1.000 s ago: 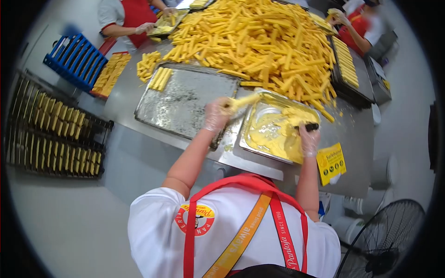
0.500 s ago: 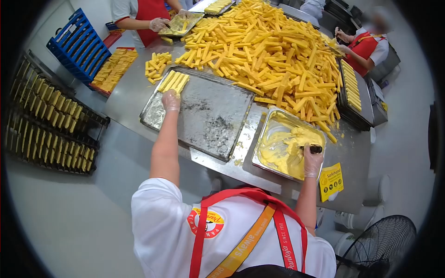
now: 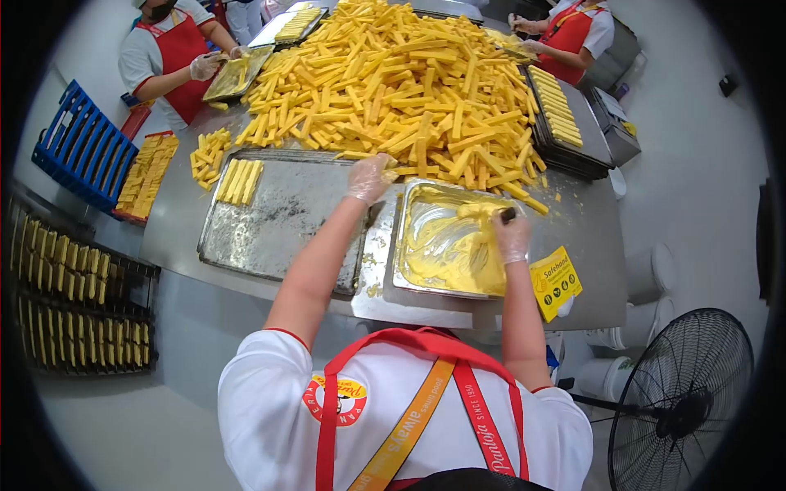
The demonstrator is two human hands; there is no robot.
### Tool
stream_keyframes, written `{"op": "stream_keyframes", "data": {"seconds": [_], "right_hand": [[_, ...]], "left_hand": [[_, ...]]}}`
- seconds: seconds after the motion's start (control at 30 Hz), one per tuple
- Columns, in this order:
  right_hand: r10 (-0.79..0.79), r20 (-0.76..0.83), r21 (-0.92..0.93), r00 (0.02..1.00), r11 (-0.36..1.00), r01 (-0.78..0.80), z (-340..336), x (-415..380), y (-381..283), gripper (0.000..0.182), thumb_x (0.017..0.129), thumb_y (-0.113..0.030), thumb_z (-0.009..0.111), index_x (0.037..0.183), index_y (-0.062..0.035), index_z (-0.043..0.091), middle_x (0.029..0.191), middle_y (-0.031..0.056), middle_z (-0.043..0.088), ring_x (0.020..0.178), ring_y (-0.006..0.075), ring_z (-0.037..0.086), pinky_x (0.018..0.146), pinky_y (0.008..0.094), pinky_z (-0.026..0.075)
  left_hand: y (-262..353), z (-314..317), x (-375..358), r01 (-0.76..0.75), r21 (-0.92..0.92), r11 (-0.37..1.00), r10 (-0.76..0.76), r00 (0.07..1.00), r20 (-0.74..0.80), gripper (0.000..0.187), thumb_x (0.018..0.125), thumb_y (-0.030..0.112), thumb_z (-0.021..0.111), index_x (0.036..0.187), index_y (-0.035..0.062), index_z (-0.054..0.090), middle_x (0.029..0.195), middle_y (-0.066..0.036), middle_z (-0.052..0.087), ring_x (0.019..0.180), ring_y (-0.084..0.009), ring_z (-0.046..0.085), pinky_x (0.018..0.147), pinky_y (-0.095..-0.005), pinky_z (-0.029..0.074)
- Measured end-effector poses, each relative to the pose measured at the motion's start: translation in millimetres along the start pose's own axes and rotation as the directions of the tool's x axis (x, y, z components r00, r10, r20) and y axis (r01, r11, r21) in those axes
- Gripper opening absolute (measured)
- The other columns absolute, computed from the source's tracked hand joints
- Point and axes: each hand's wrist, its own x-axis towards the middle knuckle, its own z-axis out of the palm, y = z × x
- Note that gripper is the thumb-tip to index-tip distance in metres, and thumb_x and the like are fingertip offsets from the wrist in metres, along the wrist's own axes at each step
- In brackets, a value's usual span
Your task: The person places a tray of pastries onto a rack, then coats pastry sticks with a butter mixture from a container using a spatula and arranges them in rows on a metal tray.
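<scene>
Head view looks down over the person's shoulders at a steel table (image 3: 589, 245). Their gloved left hand (image 3: 368, 178) reaches to the near edge of the big pile of yellow sticks (image 3: 409, 82), fingers curled as if closing on one stick, though the glove and glare make it hard to say whether anything is actually pinched yet. Their gloved right hand (image 3: 513, 237) is wrapped around a dark-handled brush (image 3: 506, 216) over the far right corner of the butter tray (image 3: 409, 278), which is smeared with yellow spread. To do this well, the left hand should lift a single stick by one end so the rest stays clear for coating, while the brush loads up from the thicker spread rather than the scraped bare metal. The sticks nearest the left hand lie mostly with their long axes running left to right along the pile's edge. On the flat baking sheet (image 3: 278, 237), a short row of finished sticks (image 3: 239, 181) lies side by side, long axes pointing away from the person.
</scene>
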Motion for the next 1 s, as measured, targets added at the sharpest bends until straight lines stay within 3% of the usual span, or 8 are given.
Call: {"op": "stream_keyframes", "data": {"seconds": [0.1, 0.2, 0.4, 0.47, 0.6, 0.7, 0.83, 1.0], "right_hand": [[-0.319, 0.107, 0.009, 0.942, 0.947, 0.320, 9.5, -31.3, -23.2, 0.017, 0.079, -0.017, 0.072, 0.085, -0.0043, 0.064, 0.073, 0.0158, 0.061, 0.066, 0.0276, 0.061, 0.064, 0.0367, 0.050], [-0.134, 0.553, 0.215, 0.822, 0.976, 0.014, -11.0, -40.4, -49.9, 0.021, 0.078, -0.019, 0.072, 0.086, -0.0014, 0.064, 0.075, 0.0123, 0.066, 0.068, 0.0199, 0.064, 0.066, 0.0329, 0.051], [-0.039, 0.020, -0.017, 0.999, 0.999, 0.040, -13.3, 4.8, 12.3, 0.017, 0.080, -0.016, 0.070, 0.077, -0.0027, 0.061, 0.065, 0.0143, 0.063, 0.057, 0.0288, 0.061, 0.056, 0.0372, 0.049], [-0.334, 0.134, 0.071, 0.933, 0.942, 0.327, -22.7, -17.7, -11.0, 0.015, 0.079, -0.015, 0.069, 0.078, -0.0042, 0.059, 0.072, 0.0190, 0.061, 0.064, 0.0366, 0.059, 0.061, 0.0401, 0.050], [-0.145, 0.557, 0.252, 0.818, 0.968, 0.001, -41.2, -17.3, -9.9, 0.024, 0.080, -0.025, 0.076, 0.085, -0.0039, 0.065, 0.068, 0.0044, 0.061, 0.061, 0.0142, 0.056, 0.058, 0.0327, 0.047], [0.022, 0.210, 0.089, 0.978, 0.995, -0.041, -28.0, 11.7, 28.8, 0.028, 0.079, -0.027, 0.075, 0.087, -0.0028, 0.065, 0.072, 0.0087, 0.066, 0.065, 0.0177, 0.062, 0.059, 0.0344, 0.050], [-0.400, 0.272, 0.044, 0.875, 0.914, 0.404, -39.8, -10.0, 11.4, 0.027, 0.079, -0.025, 0.074, 0.090, -0.0025, 0.064, 0.073, 0.0140, 0.066, 0.067, 0.0219, 0.065, 0.062, 0.0350, 0.050], [0.161, 0.434, 0.049, 0.886, 0.978, -0.201, -55.3, 6.5, 22.3, 0.031, 0.079, -0.027, 0.074, 0.090, -0.0002, 0.065, 0.074, 0.0139, 0.066, 0.065, 0.0200, 0.063, 0.061, 0.0355, 0.050]], "left_hand": [[45.9, 18.9, 17.3, 0.153, 0.081, 0.985, -0.159, 0.984, 0.074, 0.041, 0.080, 0.043, 0.068, 0.096, 0.0054, 0.065, 0.091, -0.017, 0.070, 0.088, -0.0376, 0.066, 0.077, -0.0458, 0.052], [75.3, 29.4, 32.3, 0.226, 0.334, 0.915, -0.304, 0.931, 0.203, 0.050, 0.080, 0.053, 0.063, 0.097, 0.0062, 0.069, 0.096, -0.016, 0.071, 0.091, -0.0319, 0.068, 0.077, -0.0445, 0.052], [80.7, 51.7, 43.7, 0.272, 0.471, 0.839, -0.405, 0.890, 0.208, 0.039, 0.081, 0.042, 0.062, 0.100, 0.0109, 0.074, 0.099, -0.011, 0.072, 0.095, -0.0288, 0.069, 0.077, -0.0415, 0.053], [80.0, 47.9, 40.5, 0.260, 0.372, 0.891, -0.324, 0.939, 0.118, 0.036, 0.079, 0.041, 0.066, 0.096, 0.0089, 0.069, 0.094, -0.016, 0.071, 0.092, -0.0329, 0.067, 0.076, -0.0437, 0.053], [74.7, 35.8, 27.7, 0.108, 0.156, 0.982, -0.111, 0.994, 0.015, 0.035, 0.077, 0.032, 0.070, 0.095, 0.0063, 0.055, 0.085, -0.022, 0.067, 0.080, -0.0402, 0.065, 0.071, -0.0478, 0.052], [79.6, 20.5, 8.0, -0.178, 0.085, 0.980, 0.184, 0.980, -0.070, 0.030, 0.080, 0.023, 0.071, 0.097, 0.0072, 0.051, 0.077, -0.018, 0.064, 0.070, -0.0364, 0.064, 0.065, -0.0471, 0.051], [105.4, 16.2, -37.6, 0.276, -0.472, 0.837, -0.089, 0.921, 0.380, 0.020, 0.081, 0.010, 0.071, 0.093, 0.0060, 0.055, 0.074, -0.014, 0.062, 0.067, -0.0265, 0.059, 0.065, -0.0400, 0.051], [106.3, 51.7, -90.6, 0.126, -0.398, 0.908, -0.016, 0.963, 0.268, 0.021, 0.081, 0.006, 0.068, 0.102, 0.0030, 0.068, 0.090, -0.013, 0.069, 0.087, -0.0267, 0.066, 0.084, -0.0353, 0.052]]}}
